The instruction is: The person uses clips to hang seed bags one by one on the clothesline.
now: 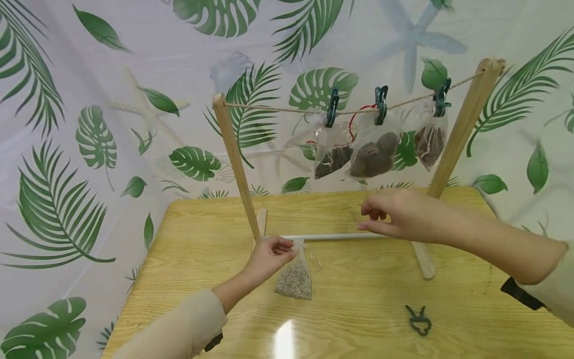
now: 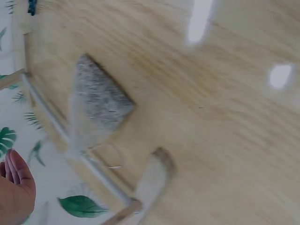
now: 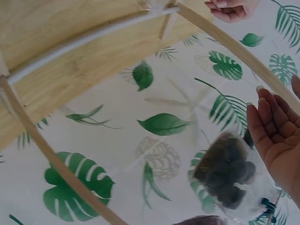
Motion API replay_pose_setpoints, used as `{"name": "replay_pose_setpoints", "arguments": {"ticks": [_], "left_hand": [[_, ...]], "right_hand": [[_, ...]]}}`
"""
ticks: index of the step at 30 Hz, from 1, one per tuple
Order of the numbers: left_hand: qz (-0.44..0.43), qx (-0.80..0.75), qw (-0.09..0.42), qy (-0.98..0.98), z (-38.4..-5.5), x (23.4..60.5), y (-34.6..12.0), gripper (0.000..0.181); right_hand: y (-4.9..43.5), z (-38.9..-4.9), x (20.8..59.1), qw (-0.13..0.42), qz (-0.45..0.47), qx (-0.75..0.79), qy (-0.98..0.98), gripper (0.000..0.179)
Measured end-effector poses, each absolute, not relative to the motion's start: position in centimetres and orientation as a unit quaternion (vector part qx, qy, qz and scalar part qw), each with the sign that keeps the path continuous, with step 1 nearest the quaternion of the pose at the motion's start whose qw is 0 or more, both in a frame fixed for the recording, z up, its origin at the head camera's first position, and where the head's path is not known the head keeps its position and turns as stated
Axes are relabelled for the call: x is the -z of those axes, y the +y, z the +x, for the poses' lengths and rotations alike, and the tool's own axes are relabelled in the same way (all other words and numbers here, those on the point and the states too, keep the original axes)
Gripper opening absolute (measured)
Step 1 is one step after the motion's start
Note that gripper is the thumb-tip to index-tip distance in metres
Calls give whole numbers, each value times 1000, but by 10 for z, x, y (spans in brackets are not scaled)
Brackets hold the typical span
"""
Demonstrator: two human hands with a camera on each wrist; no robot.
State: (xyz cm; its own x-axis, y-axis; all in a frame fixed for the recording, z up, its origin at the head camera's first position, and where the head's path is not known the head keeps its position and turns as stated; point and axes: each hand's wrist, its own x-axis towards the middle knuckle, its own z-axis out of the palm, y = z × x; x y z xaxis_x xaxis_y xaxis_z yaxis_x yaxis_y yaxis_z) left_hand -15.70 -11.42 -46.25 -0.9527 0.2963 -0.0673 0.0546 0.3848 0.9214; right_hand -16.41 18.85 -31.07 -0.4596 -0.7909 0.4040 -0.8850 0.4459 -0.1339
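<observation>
A sheer drawstring bag (image 1: 293, 281) of grey flecked filling lies on the table, its gathered top by the white crossbar (image 1: 341, 237). My left hand (image 1: 271, 254) overlaps that top in the head view, while the left wrist view shows relaxed fingers apart from the bag (image 2: 101, 98). Held over the crossbar's right part, my right hand (image 1: 399, 214) has its thumb and loosely bent fingers apart, with nothing between them. Above it, a bag of brown lumps (image 1: 374, 154) hangs from a cord (image 1: 264, 106) by a dark green clip (image 1: 380, 104).
Two wooden posts (image 1: 235, 164) hold the cord. A bag of dark bits (image 1: 333, 162) with red ribbon hangs left of the lumps, a reddish-brown bag (image 1: 429, 144) right. A loose clip (image 1: 419, 321) lies on the table (image 1: 202, 274) at front right. Leaf-patterned cloth stands behind.
</observation>
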Motion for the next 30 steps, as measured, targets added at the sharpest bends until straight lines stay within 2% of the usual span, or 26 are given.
{"name": "replay_pose_setpoints", "arguments": {"ticks": [4,8,13,17,22,30], "left_hand": [[100,-522,140,835,-154,484,-127,27],[96,-517,158,836,-152,501,-136,32],[81,-520,151,837,-151,512,-140,39],[69,-526,147,835,-155,519,-141,45],[63,-529,147,833,-159,525,-143,48],[56,-529,164,831,-166,541,-137,47]], "right_hand": [[199,-168,336,179,530,-159,-813,37],[213,-165,358,164,522,-145,-824,33],[227,-155,382,78,474,-128,-868,20],[236,-148,401,16,435,-114,-893,19],[246,-141,424,0,406,-110,-907,21],[252,-127,450,-87,347,-136,-924,25]]}}
